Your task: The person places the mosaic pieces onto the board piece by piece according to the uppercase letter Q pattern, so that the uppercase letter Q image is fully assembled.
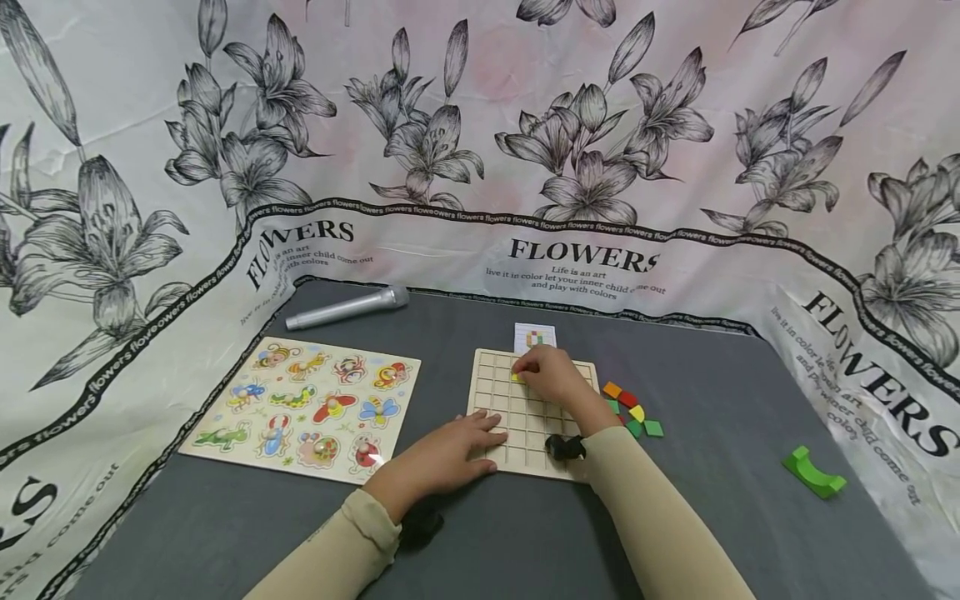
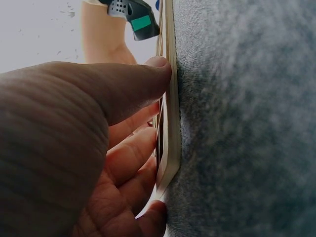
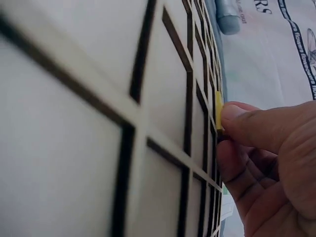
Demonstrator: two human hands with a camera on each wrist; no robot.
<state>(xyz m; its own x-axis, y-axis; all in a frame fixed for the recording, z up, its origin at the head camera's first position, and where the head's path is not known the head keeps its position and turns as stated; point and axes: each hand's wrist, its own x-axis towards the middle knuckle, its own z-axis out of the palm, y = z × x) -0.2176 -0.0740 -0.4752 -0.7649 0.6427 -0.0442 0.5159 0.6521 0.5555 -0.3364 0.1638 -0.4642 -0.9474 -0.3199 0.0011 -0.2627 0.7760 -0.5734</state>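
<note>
Two sleeves (image 1: pixel 341 546) reach one grid board (image 1: pixel 517 427), left hand (image 1: pixel 446 452) relaxed, right hand (image 1: pixel 553 377) pinching one yellow piece (image 3: pixel 218 108).

Yellow piece (image 1: pixel 516 377), pale board (image 1: pixel 536 421) gridded in squares!
Right of the board, orange, red, yellow, green tiles (image 1: pixel 627 400); left of it, a cream puzzle (image 1: pixel 300 425) splashed with multicoloured creatures (image 1: pixel 335 407); under it, grey desk (image 1: pixel 517 542).
</note>
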